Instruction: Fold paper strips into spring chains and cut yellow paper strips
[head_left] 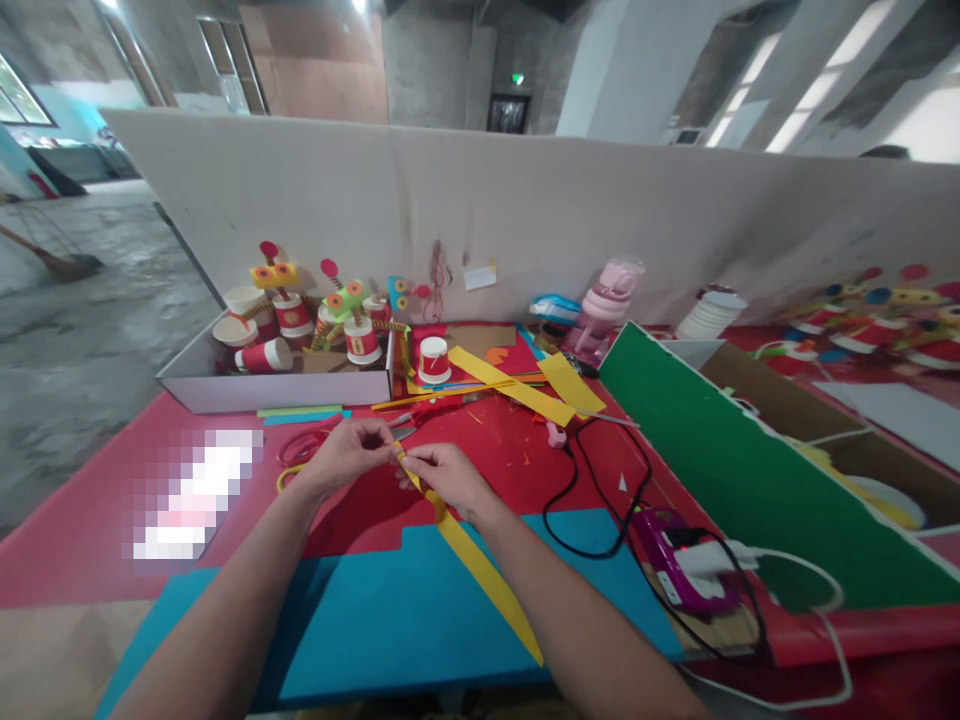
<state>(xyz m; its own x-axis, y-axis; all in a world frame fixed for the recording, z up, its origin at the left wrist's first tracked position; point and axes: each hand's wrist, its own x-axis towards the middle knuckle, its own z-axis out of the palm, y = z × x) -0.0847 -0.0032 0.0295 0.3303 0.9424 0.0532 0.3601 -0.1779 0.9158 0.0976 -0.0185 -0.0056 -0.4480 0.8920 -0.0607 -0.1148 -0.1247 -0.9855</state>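
Observation:
Between my two hands is a long yellow paper strip (487,580), its free end trailing down over my right forearm's inner side toward the blue sheet (360,620). My left hand (349,455) pinches the strip's upper end with thumb and forefinger. Close beside it, my right hand (442,475) grips the same strip a little lower, where it looks folded. Scissors with yellow handles (289,478) lie partly hidden behind my left hand, and a red-handled pair (304,445) rests near them. A red and white paper cup (434,360) stands upside down beyond my hands.
At the back left, a white box (277,390) holds several paper-cup figures. Yellow paper strips (517,385) lie across the red table cover. On the right are a green-sided box (720,470), a purple power strip (686,560) and a looping black cable (551,510). A pink bottle (604,310) stands behind.

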